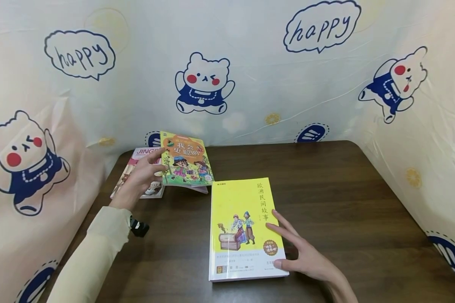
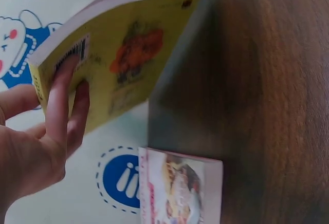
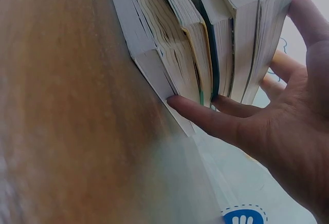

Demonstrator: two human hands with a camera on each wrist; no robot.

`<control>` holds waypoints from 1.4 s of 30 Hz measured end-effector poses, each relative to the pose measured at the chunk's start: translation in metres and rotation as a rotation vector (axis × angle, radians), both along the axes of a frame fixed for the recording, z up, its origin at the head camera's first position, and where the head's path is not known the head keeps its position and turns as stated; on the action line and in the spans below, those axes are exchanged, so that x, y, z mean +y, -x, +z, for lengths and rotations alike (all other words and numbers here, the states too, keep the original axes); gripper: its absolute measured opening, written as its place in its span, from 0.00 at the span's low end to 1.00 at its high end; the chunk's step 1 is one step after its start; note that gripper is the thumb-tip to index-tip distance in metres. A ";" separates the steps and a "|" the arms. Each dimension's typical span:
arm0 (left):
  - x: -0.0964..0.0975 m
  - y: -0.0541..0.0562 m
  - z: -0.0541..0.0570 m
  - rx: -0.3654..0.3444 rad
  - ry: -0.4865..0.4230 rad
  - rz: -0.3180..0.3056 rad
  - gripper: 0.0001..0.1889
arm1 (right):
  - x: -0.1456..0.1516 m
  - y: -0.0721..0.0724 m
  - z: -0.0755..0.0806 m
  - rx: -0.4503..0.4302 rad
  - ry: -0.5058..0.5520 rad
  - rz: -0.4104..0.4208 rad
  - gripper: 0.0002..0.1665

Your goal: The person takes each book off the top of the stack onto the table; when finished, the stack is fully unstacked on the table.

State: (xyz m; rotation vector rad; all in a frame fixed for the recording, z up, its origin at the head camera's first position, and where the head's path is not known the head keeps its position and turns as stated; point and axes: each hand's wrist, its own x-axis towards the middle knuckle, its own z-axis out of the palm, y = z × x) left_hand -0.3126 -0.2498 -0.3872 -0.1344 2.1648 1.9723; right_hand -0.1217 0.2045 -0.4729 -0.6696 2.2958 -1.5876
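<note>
My left hand pinches a yellow-green children's picture book by its spine side. In the left wrist view, fingers lie against its back cover near the barcode, and the book is held tilted above the table. Under and beside it, a pink-and-white book lies flat. My right hand touches the right side of a stack of several thick books, its fingers spread. A yellow book with a treasure chest picture tops that stack. The right wrist view shows the stack's page edges against the fingers.
A dark brown wooden table carries the books. Behind it and along both sides hangs a pale curtain printed with bears and "happy" bubbles. A black band sits on the left wrist.
</note>
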 end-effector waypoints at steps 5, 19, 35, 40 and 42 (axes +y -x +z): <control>-0.002 0.013 -0.017 0.023 0.075 -0.034 0.37 | 0.000 0.001 0.001 -0.007 0.003 -0.005 0.45; 0.008 0.035 -0.045 0.037 0.540 -0.111 0.37 | 0.001 0.000 0.000 0.030 0.003 0.000 0.45; 0.009 0.039 -0.058 -0.081 0.557 -0.101 0.37 | 0.000 0.000 -0.002 0.045 0.005 0.017 0.45; 0.008 0.043 -0.059 -0.115 0.537 -0.086 0.36 | -0.001 0.000 -0.003 0.057 0.005 0.017 0.46; 0.008 0.045 -0.060 -0.120 0.528 -0.074 0.36 | -0.001 0.000 -0.004 0.062 0.003 0.016 0.46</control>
